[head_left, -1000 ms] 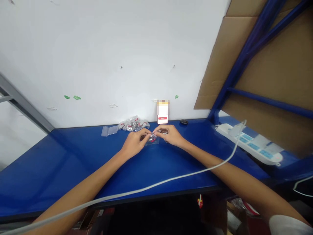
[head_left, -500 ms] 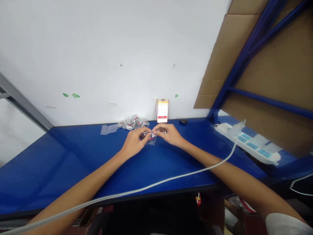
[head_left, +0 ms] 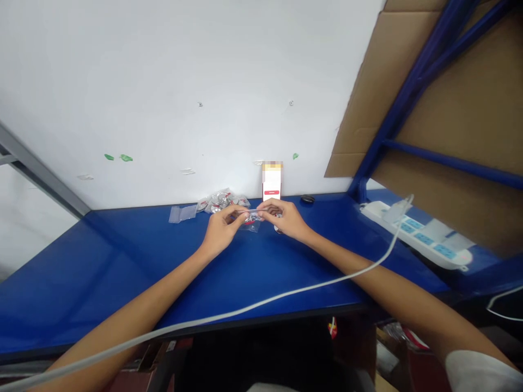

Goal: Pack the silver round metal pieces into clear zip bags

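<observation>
Between my two hands is a small clear plastic bag (head_left: 252, 222) with shiny metal and red contents that I cannot make out in detail. My left hand (head_left: 221, 228) pinches the bag's top edge on the left. On the right, my right hand (head_left: 287, 219) pinches the same edge, so it is stretched straight between the fingertips. Part of a round silvery thing (head_left: 278, 230) shows just under my right hand. Behind my left hand lies a pile of similar filled bags (head_left: 223, 200), and flat clear bags (head_left: 182, 214) lie to its left.
A lit phone (head_left: 272, 182) leans on the white wall behind my hands. Right of it sits a small black object (head_left: 307, 199). A white power strip (head_left: 417, 235) stands at the right of the blue table (head_left: 122, 272). Its white cable (head_left: 286, 296) crosses over my forearms.
My hands have drawn slightly apart, and the bag's top edge now shows straight between them. The view has shifted a little.
</observation>
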`<state>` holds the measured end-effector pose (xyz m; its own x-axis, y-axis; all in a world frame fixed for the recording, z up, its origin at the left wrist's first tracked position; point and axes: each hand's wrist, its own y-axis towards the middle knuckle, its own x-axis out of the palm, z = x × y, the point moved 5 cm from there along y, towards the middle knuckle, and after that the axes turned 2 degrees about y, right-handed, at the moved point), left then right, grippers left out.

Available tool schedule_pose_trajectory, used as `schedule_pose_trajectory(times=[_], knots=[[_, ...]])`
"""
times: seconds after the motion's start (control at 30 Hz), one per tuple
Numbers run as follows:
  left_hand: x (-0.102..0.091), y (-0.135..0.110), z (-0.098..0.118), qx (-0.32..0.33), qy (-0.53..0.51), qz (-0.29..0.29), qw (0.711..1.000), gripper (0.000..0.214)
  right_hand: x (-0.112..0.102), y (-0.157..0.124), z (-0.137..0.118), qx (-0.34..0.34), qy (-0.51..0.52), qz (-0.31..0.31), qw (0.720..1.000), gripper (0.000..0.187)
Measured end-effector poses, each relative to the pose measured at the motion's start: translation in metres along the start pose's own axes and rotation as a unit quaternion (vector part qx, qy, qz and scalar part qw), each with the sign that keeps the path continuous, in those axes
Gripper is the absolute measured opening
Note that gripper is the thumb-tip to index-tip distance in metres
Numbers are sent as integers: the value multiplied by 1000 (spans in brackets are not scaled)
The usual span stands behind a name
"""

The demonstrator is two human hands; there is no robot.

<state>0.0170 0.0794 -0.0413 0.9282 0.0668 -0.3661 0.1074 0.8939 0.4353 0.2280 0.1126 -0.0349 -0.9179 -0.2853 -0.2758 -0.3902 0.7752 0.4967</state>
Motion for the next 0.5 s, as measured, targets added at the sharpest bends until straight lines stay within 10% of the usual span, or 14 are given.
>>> schedule_pose_trajectory(times=[0.5], knots=[[-1, 1, 5, -20, -44, 15, 999, 35, 0, 0, -11, -8, -28, 12, 999, 21]])
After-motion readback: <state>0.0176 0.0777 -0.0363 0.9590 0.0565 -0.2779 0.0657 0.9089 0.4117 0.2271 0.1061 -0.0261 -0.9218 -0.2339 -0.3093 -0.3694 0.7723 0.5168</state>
